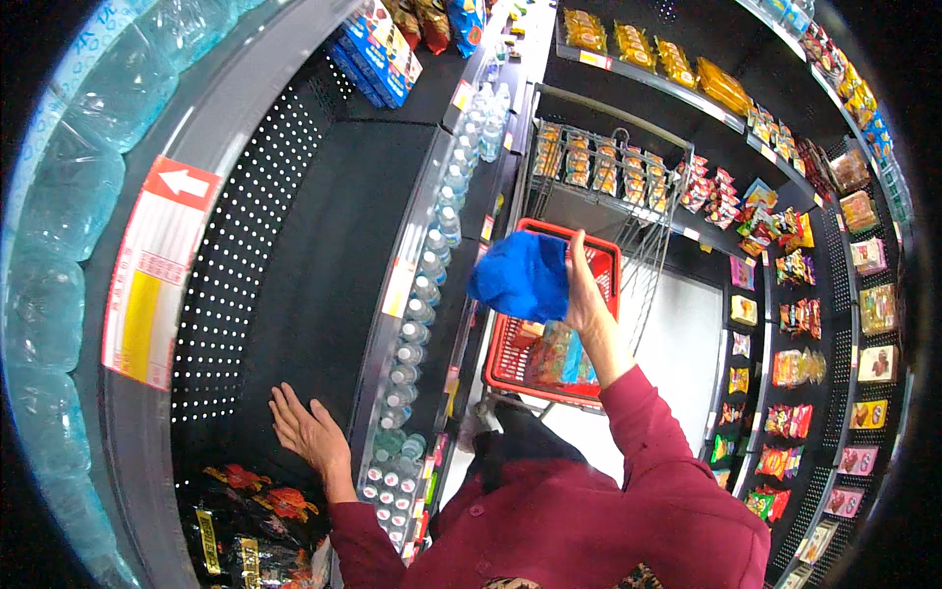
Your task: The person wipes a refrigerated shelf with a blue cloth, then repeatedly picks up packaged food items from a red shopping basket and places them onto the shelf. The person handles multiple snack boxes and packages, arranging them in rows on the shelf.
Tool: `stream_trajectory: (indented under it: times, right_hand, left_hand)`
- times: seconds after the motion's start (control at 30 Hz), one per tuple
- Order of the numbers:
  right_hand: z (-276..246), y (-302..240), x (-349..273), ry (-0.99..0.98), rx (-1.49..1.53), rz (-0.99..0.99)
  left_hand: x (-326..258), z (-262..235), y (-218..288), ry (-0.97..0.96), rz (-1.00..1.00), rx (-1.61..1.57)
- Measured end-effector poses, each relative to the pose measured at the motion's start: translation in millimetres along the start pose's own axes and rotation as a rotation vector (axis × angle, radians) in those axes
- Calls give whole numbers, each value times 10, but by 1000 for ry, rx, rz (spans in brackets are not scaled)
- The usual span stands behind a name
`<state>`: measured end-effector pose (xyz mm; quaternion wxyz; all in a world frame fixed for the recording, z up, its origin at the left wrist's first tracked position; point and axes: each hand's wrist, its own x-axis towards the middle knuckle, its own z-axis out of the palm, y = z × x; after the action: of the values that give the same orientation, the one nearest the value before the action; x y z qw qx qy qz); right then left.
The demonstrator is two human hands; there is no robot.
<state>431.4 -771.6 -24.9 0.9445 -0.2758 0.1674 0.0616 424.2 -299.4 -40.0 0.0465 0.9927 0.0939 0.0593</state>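
A bunched blue cloth (525,277) is in my right hand (586,290), held up above a red shopping basket (493,358). My thumb points up along the cloth's right side, and the other fingers are mostly hidden. My left hand (309,432) is open with its fingers stretched out and nothing in it. It rests on or just above the black shelf (314,236); I cannot tell whether it touches. Below that hand lie black packages with red patterns (260,510).
A wire shopping cart (648,216) stands behind the basket. Several water bottles (427,290) line a lower shelf. A red and white price sign (157,275) hangs at the left, beside large bottles (49,265). Snack packs (795,368) fill racks on the right.
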Motion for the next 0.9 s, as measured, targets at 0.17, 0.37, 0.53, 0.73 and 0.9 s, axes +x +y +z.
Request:
stream_trajectory:
  times: [0.17,0.37,0.53,0.73,0.9]
  right_hand:
    - [-750,666,-402,469,-467,-42]
    - [-981,1577,-234,447,-351,163]
    - [-1767,2105,83,472,-616,116]
    - [-2345,2322,69,559,-768,23]
    - [-2301,1978,-225,577,-1317,26]
  left_hand:
    - [-9,12,-25,13,12,10]
    - [2,35,-64,6,6,35]
    - [26,38,-16,0,13,31]
    - [30,87,-91,2,-10,74]
    - [24,121,-135,15,-1,75]
